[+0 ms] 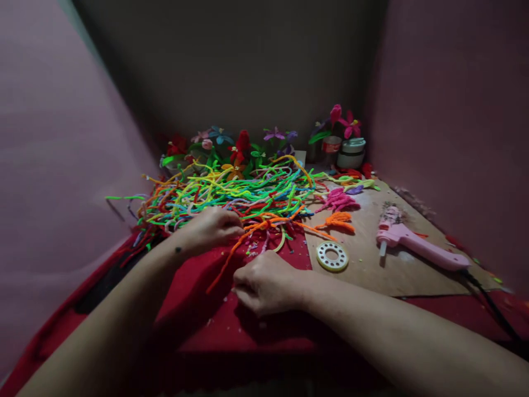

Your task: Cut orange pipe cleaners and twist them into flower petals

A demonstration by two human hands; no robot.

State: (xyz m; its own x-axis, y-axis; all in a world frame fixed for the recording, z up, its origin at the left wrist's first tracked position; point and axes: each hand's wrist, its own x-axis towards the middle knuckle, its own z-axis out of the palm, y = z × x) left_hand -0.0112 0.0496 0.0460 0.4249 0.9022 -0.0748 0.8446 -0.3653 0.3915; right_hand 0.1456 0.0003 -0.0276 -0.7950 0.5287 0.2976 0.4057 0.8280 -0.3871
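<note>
A big heap of coloured pipe cleaners (pixel 231 193) lies on a red cloth (pixel 264 325). My left hand (pixel 212 227) rests curled at the near edge of the heap, fingers closed on an orange pipe cleaner (pixel 231 256) that runs down toward my right hand. My right hand (pixel 266 284) lies knuckles up on the cloth, fingers bent under and pressed together near the lower end of that orange strand. What it pinches is hidden.
A wooden board (pixel 372 264) on the right carries a pink glue gun (pixel 413 242) with a black cord, a white ring of tape (pixel 332 256), and pink and orange pipe-cleaner pieces. Finished pipe-cleaner flowers (pixel 239 146) and small jars (pixel 350 153) stand at the back. Walls close both sides.
</note>
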